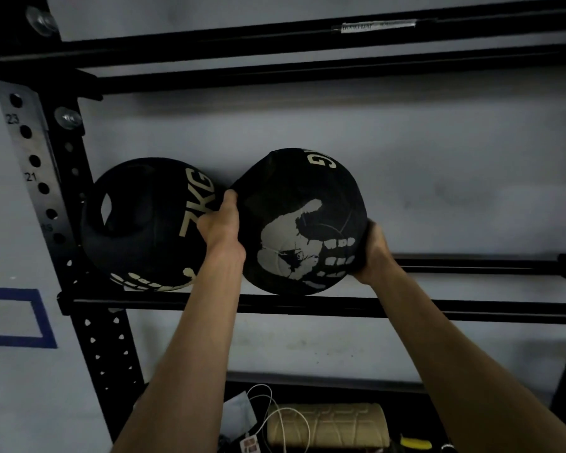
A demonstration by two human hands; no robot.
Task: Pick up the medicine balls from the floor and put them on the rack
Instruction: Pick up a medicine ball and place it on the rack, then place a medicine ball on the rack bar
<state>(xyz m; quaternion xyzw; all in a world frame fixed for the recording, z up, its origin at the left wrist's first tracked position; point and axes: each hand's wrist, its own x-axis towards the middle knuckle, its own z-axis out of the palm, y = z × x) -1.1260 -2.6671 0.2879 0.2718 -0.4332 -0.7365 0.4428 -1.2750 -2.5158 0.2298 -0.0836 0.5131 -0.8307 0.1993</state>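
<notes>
1. A black medicine ball with a pale handprint (299,223) sits at the middle shelf of the rack (471,308), its underside right at the near rail; whether its weight already bears on the rails cannot be told.
2. The left hand (221,225) clasps the ball's left side; the thumb lies up along the ball's curve and the fingers curl in between the two balls, their tips hidden.
3. The right hand (373,250) cups the ball's lower right side; its fingers wrap round to the far side, out of sight.
4. Both forearms reach up from the near edge of the view, one on each side of the ball.
5. A second black ball marked 7KG (147,223) rests on the same shelf to the left, just beside the held ball, with the left hand between them; a handle cut-out shows in its left face.
6. The perforated upright (107,354) stands at the left, close to the 7KG ball; higher rails cross above.
7. A blue tape square (15,317) marks the wall (438,152) at the far left.
8. Below, a beige foam roller (329,426) lies with a white cable (283,416) looped across it.
</notes>
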